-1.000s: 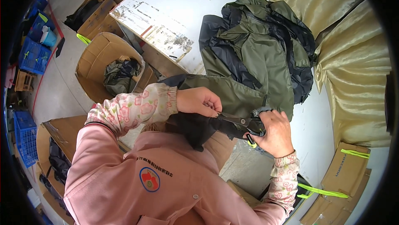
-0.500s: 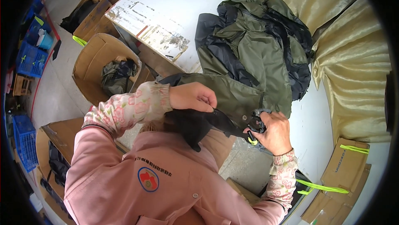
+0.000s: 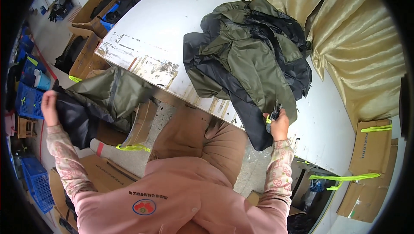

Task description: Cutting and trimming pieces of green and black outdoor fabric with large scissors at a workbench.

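My left hand (image 3: 49,109) reaches out to the far left, its fingers closed at the edge of an olive and black fabric piece (image 3: 114,91). That fabric spreads in the air over an open cardboard box (image 3: 144,121) and hides most of its inside. My right hand (image 3: 279,127) is closed around small dark scissors (image 3: 275,112) with a yellow-green strip on them. It is at the table's front edge, beside the olive and black garment (image 3: 248,57) heaped on the white table (image 3: 172,18). A black part of the garment hangs over the edge, just left of this hand.
Gold curtains (image 3: 353,57) border the table at the back and right. Cardboard boxes (image 3: 371,152) with yellow-green straps stand at the right. Boxes of dark fabric (image 3: 84,55) and blue crates (image 3: 36,182) line the left. Paint is worn along the table's near left edge.
My left hand has swung far left, and a fabric piece now spreads over the box. The black piece between my hands is gone from there. My right hand still holds the scissors.
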`<state>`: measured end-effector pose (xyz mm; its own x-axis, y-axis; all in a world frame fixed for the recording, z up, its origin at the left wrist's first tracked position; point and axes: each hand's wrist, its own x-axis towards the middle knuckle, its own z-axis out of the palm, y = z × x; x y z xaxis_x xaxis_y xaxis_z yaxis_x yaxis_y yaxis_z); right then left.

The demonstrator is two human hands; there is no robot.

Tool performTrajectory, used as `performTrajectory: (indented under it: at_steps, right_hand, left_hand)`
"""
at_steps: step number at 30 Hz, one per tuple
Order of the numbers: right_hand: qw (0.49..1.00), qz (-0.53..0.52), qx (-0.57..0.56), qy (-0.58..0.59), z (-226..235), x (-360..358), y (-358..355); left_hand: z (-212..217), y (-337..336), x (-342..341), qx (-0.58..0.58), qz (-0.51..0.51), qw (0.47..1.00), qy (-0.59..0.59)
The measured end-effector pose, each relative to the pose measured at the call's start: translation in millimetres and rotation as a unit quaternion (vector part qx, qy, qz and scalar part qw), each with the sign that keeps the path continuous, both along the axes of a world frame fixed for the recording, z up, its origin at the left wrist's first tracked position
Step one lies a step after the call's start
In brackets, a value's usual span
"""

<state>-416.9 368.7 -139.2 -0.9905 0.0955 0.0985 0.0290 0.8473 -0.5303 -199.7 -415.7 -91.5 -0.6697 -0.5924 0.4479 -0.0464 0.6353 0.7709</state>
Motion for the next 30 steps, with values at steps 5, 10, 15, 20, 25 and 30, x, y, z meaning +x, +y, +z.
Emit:
performTrajectory:
  at_steps: [5, 10, 15, 20, 25, 30]
  right_hand:
    - [0.998, -0.034, 0.057, -0.003, -35, -14, -5]
    - [0.997, 0.020, -0.075, 0.003, -32, 2, 0]
    - [0.960, 0.100, -0.229, -0.129, 33, 62, -15]
    - [0.946, 0.172, -0.189, -0.198, 36, 127, 17]
    - [0.922, 0.156, -0.235, -0.265, 11, 174, 48]
    - [0.889, 0.116, -0.304, -0.322, 6, 181, 64]
  left_hand:
    - [-37, 155, -87, 0.055, -0.103, 0.981, -0.157]
    - [-59, 305, -200, 0.024, -0.344, 0.933, -0.103]
    - [-88, 383, -299, -0.050, -0.317, 0.947, -0.029]
    - [-110, 415, -319, -0.163, -0.356, 0.908, -0.149]
    - [-111, 383, -277, 0.105, -0.479, 0.833, -0.257]
    - [-51, 308, -220, 0.104, -0.532, 0.679, -0.495]
